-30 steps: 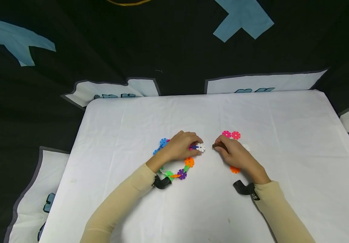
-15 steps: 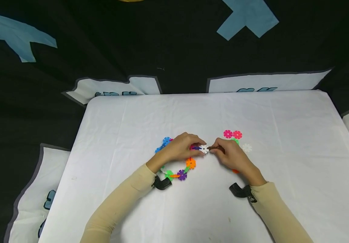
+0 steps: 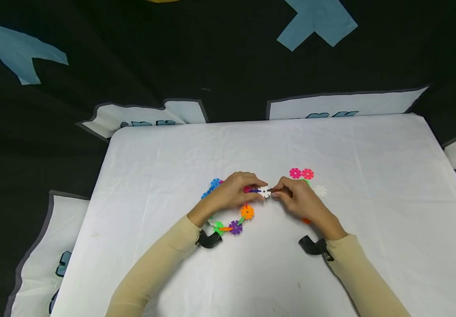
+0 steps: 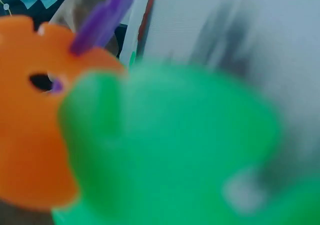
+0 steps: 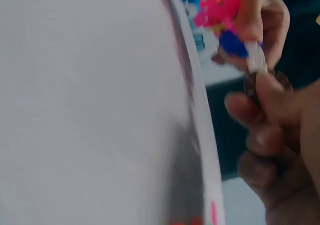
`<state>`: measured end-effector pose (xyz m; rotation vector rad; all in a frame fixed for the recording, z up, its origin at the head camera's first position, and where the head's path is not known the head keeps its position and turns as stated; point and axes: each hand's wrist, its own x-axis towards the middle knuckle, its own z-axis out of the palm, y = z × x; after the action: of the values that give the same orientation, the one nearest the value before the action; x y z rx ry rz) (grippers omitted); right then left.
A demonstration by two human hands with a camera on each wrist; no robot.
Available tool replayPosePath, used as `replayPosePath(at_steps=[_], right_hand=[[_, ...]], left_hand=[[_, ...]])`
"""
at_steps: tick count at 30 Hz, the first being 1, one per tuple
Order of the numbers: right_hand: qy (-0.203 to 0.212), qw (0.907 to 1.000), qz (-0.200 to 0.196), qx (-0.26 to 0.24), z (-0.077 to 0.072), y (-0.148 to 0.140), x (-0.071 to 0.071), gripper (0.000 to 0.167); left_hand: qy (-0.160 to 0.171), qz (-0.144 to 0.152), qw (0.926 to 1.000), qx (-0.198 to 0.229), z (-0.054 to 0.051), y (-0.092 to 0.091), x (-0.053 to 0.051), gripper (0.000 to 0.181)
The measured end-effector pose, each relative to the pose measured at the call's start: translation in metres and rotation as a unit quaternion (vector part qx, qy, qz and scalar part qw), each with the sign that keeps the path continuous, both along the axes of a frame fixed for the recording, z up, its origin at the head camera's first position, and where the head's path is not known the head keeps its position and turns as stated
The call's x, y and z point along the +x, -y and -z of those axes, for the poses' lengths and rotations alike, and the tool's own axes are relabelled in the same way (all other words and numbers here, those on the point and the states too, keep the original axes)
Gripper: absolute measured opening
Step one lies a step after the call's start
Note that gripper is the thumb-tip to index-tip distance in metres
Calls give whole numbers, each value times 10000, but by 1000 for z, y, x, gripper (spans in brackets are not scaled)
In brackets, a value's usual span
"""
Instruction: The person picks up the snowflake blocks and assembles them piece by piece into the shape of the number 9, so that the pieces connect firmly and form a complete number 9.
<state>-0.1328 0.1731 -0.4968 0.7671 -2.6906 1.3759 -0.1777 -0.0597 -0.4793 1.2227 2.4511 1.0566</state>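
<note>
Linked snowflake discs of several colours form a curved chain, with an orange disc point(image 3: 247, 212) and a purple disc point(image 3: 235, 227) near the left wrist. My left hand point(image 3: 233, 191) pinches the white snowflake disc point(image 3: 265, 192) at the chain's end, beside a dark blue one point(image 5: 232, 44). Between thumb and fingers, my right hand point(image 3: 302, 200) pinches a brown snowflake disc point(image 5: 251, 84). The brown disc meets the white one's right edge; whether their slots interlock cannot be told. A blurred green disc point(image 4: 175, 145) fills much of the left wrist view.
Loose discs lie around the right hand: two pink discs point(image 3: 301, 173) behind it, a white disc point(image 3: 320, 190) to its right, and an orange one point(image 3: 305, 220) partly under the wrist. A white cloth point(image 3: 172, 273) covers the table; dark curtains hang behind.
My right hand has moved left, bringing the brown disc from a gap apart up against the white disc. My left hand has stayed nearly in place, holding the chain's end.
</note>
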Motion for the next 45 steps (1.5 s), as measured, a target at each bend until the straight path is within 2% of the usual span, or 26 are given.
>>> replayPosePath(at_steps=[2,4,6,9,12,16,21,24,26,28,30,33,38,45], right_hand=[[285,9994,-72,154,-4,-5,-2,18],[302,9990,94,319,-6,-13,-5,24],[52,9971,463,606,-4,-22,-7,29],[-322,9860,1167,1149,2,-33,-12,34],[-301,9758,1533,1528,11,-39,-16,42],[-100,9744,1650,1524,16,-40,-19,37],[-45,9735,1774,1445,14,-37,-18,27],[146,9790,1690,1127,9,-34,-16,18],[533,9862,1451,589,5,-31,-15,14],[1122,9873,1125,-92,2,-27,-14,14],[1684,9795,850,-710,0,-23,-13,17],[2162,9675,684,-1120,-3,-18,-11,20],[2496,9571,666,-1311,-6,-14,-8,21],[2713,9475,755,-1512,-6,-12,-8,26]], left_hand=[[-10,-40,10000,29,-1,3,-1,35],[1,-97,10000,6,-2,6,-2,35],[63,-204,9998,-53,-3,9,-4,36],[159,-305,9993,-162,-4,14,-7,37],[203,-293,9989,-292,-5,16,-9,38],[198,-172,9989,-396,-6,17,-10,41],[213,-31,9993,-298,-5,17,-10,44],[207,10,9995,-226,-5,17,-11,41],[203,28,9997,-159,-4,18,-11,39],[177,51,9998,-112,-4,18,-12,38],[158,90,9998,-88,-3,18,-13,37],[153,175,9997,-121,-3,16,-13,37],[162,257,9991,-291,-5,14,-12,37],[56,153,9991,-394,-6,15,-10,37]])
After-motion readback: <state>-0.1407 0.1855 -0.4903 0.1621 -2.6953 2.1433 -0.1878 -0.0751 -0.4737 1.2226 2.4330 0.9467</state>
